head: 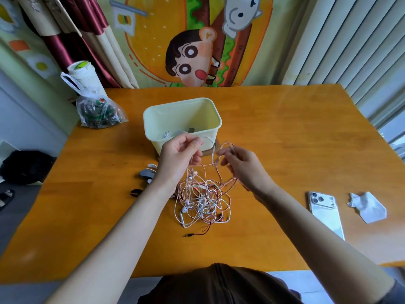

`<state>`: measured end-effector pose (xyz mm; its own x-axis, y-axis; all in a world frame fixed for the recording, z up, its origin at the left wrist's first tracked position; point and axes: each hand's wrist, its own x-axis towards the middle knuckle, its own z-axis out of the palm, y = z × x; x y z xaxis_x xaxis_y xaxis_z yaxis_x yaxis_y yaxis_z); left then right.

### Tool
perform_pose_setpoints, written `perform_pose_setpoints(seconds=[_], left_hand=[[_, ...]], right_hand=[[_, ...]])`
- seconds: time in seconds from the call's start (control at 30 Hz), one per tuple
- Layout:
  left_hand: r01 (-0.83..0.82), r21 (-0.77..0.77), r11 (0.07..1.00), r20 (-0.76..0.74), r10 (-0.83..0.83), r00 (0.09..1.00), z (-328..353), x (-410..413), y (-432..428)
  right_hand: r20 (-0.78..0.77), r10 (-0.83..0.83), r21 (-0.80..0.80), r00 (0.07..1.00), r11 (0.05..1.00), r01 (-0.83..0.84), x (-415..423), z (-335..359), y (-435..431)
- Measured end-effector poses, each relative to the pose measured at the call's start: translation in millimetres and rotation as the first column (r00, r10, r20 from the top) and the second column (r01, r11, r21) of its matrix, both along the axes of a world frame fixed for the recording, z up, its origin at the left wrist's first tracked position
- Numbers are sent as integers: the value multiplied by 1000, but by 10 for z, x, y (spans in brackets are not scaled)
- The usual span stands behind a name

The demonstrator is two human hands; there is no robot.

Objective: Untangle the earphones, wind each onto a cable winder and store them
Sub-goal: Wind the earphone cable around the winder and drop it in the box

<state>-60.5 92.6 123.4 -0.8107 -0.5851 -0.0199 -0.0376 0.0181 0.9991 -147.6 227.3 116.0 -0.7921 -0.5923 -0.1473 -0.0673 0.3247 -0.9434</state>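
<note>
A tangle of earphones (202, 201) in pink, white and dark red cables lies on the wooden table (285, 139), partly lifted. My left hand (179, 157) pinches a white and pink cable above the heap. My right hand (243, 166) pinches a pink cable loop just to the right, at the same height. A loose jack plug (189, 235) rests in front of the heap. Grey and black cable winders (147, 174) lie left of my left wrist, partly hidden by it. Behind my hands stands a pale yellow storage box (182, 125), with small items inside.
A white phone (326, 212) and a crumpled tissue (367, 207) lie at the right of the table. A clear plastic bag (98, 111) sits at the back left corner. A curtain and a cartoon wall hanging are behind the table.
</note>
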Motion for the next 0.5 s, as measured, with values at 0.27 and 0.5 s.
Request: perform_pose_setpoints(seconds=[0.27, 0.5], left_hand=[[208, -146, 967, 277, -162, 947, -297, -1, 25], [364, -155, 918, 300, -307, 903, -339, 12, 51]], right_hand=[[-362, 225, 358, 905, 930, -88, 82, -71, 84], [-326, 266, 289, 907, 942, -172, 10, -95, 84]])
